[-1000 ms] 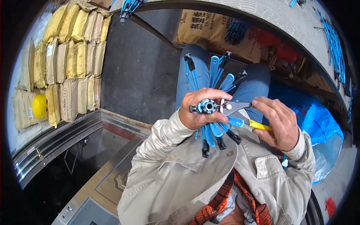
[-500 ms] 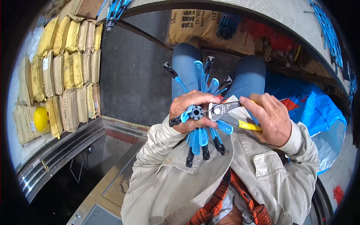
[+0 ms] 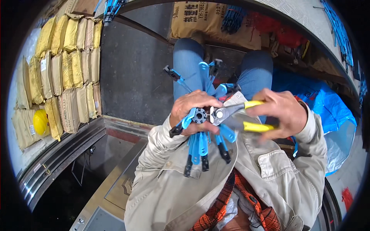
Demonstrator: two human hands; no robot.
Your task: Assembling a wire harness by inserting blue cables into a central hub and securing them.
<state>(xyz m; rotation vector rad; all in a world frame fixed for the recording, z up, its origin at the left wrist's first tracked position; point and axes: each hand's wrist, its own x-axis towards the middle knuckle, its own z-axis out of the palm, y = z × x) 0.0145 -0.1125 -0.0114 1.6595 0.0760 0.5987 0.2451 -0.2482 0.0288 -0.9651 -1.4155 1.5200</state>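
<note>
My left hand (image 3: 192,107) grips a bundle of blue plastic strips with black tips (image 3: 200,146) that fan out above and below the fist, around a small black round hub (image 3: 199,115). My right hand (image 3: 283,113) holds pliers with yellow handles (image 3: 246,115). The handles are spread apart, and the grey jaws point left and touch the hub. Both hands are in front of my chest, above my knees in blue jeans (image 3: 189,61).
Yellowish sacks (image 3: 65,73) are stacked at left, with a yellow hard hat (image 3: 40,121) beside them. A brown sack (image 3: 216,23) lies beyond my knees. Blue plastic sheeting (image 3: 327,111) is at right. More blue strips (image 3: 343,34) lie on the ledge at upper right. A metal ledge (image 3: 61,158) runs at lower left.
The hands have dropped lower in the picture and closer to my chest. The yellow handles have opened wider. The bundle stays in my left hand.
</note>
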